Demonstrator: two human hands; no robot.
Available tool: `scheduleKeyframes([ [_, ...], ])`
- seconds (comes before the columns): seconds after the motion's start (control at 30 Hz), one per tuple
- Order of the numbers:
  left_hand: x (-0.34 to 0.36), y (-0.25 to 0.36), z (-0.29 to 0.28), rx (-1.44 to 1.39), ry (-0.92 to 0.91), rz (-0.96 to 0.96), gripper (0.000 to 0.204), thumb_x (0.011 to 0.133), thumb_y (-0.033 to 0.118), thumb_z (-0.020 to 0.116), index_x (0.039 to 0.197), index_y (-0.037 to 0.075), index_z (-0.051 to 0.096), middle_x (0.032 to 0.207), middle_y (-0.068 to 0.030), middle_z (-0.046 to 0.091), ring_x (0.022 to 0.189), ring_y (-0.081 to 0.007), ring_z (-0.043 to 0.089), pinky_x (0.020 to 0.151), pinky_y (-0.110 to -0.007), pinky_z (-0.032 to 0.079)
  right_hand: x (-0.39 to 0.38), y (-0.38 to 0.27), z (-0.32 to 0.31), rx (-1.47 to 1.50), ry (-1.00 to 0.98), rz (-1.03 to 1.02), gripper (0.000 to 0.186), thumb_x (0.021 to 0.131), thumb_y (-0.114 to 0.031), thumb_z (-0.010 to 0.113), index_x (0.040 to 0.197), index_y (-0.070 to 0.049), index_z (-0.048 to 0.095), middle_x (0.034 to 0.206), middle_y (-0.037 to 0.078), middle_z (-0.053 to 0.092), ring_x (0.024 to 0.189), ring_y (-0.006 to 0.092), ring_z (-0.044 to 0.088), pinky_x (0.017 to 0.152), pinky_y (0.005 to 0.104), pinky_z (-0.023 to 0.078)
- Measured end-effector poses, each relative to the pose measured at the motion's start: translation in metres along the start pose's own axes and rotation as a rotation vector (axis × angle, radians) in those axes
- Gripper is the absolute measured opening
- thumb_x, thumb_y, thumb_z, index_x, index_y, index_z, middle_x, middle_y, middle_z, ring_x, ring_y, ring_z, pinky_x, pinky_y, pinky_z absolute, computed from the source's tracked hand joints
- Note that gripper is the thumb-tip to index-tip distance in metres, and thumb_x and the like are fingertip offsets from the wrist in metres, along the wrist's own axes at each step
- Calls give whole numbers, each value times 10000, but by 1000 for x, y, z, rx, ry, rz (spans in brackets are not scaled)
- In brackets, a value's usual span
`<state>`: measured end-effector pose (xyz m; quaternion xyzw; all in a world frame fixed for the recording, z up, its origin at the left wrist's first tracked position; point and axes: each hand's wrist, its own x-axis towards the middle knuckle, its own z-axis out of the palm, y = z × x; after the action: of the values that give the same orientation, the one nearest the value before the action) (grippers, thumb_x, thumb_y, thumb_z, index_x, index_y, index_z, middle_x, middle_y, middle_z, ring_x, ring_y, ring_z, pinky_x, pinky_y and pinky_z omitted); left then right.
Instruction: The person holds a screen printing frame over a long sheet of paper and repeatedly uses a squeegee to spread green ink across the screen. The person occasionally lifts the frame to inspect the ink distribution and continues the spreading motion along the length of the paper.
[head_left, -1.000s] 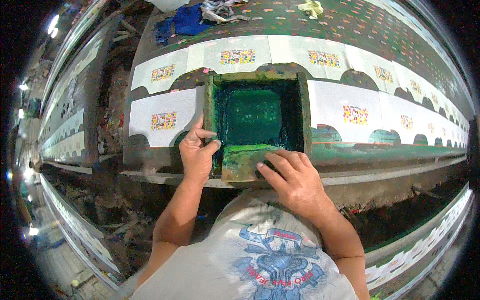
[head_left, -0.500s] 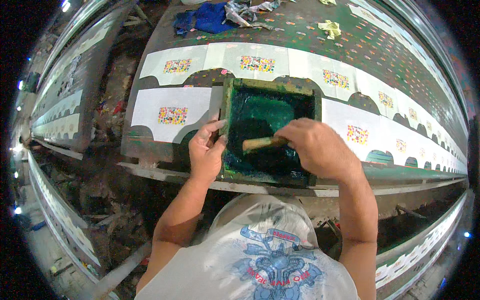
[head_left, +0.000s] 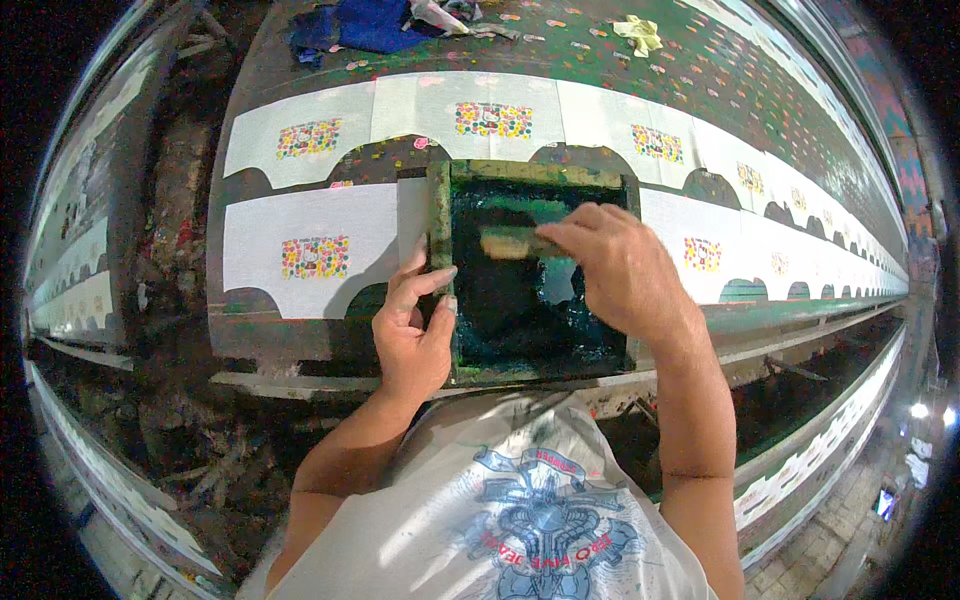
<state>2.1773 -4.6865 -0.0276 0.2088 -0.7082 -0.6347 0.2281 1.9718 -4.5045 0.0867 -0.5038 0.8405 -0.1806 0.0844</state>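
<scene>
A screen printing frame [head_left: 545, 172] with a wooden rim and dark green, ink-wet mesh lies on the long table in front of me. My left hand [head_left: 413, 335] grips its left side, thumb and fingers over the rim. Inside the frame, my right hand [head_left: 628, 268] is closed round a squeegee [head_left: 508, 244], a short pale wooden bar lying crosswise on the mesh in the far half. The blade's lower edge and the hand's far fingers are hidden. Under the frame's left side runs a white fabric piece [head_left: 255, 235] with a colourful dotted print.
Rows of printed white fabric pieces [head_left: 590, 110] stretch along the table to the right. A blue cloth [head_left: 375, 27] and a crumpled yellowish scrap [head_left: 637, 36] lie farther back. The table's near rail [head_left: 290, 386] runs before my body; another table [head_left: 90, 230] stands left across a gap.
My right hand has pushed the squeegee away from me, from the middle of the mesh to its far half. The left hand keeps its hold on the frame; the view has shifted slightly.
</scene>
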Motion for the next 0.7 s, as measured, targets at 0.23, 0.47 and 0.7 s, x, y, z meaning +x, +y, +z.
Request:
scheduleKeyframes([
  [0.23, 2, -7, -4, -146, -54, 4, 447, 966, -192, 651, 1380, -31, 702, 1738, -277, 466, 1612, -321, 477, 1299, -429, 396, -48, -39, 9, -5, -19, 31, 459, 821, 22, 703, 1263, -47, 808, 1184, 149, 754, 1102, 369, 717, 989, 489, 581],
  [0.47, -1, -9, -1, -147, -42, -5, 541, 948, -192, 686, 1466, -39, 663, 1755, -277, 440, 1618, -321, 459, 1319, -448, 375, -91, -64, 24, 5, -44, 23, 531, 777, -27, 745, 1303, -70, 798, 1253, 140, 740, 1152, 347, 713, 1007, 482, 581],
  [0.7, 0, 3, 2, 116, -52, 24, 630, 842, -204, 702, 1450, -41, 687, 1740, -272, 459, 1585, -314, 499, 1290, -405, 399, -124, -57, 42, 167, 40, 15, 554, 767, -143, 886, 1308, -90, 783, 1364, 114, 729, 1332, 369, 657, 1070, 540, 538],
])
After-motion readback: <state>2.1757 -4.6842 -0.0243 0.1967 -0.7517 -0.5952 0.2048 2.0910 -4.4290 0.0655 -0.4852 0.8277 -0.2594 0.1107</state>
